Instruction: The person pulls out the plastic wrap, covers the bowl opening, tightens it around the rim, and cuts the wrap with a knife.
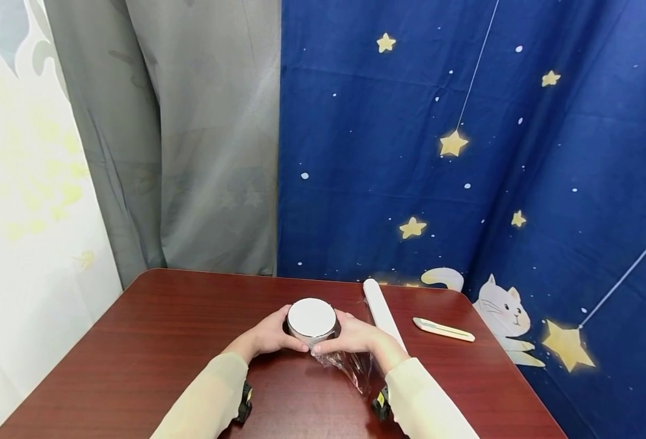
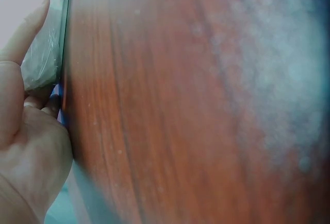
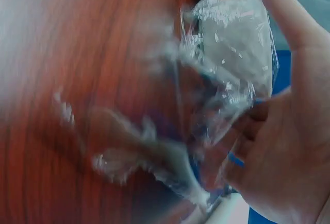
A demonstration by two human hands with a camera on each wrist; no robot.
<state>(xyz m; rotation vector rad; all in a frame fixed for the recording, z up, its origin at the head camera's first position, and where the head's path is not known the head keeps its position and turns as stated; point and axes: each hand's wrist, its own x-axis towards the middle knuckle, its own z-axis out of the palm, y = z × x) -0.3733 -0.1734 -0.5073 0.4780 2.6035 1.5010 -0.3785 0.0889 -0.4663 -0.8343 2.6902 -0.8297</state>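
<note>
A round container (image 1: 312, 317) with a flat white top is held above or on the table at its middle; which one I cannot tell. My left hand (image 1: 268, 332) grips its left side and my right hand (image 1: 356, 335) its right side, with both thumbs meeting at the front. Clear plastic film (image 3: 227, 87) clings in wrinkles to the container's side in the right wrist view. A loose, crumpled tail of that film hangs below the right hand. In the left wrist view the left thumb lies along the film-covered side (image 2: 44, 62).
A white roll (image 1: 380, 311) lies slantwise behind the right hand, partly hidden by the forearm. Farther right is a pale yellow utility knife (image 1: 443, 330). The dark red wooden table (image 1: 164, 341) ends at grey and blue curtains (image 1: 356, 152).
</note>
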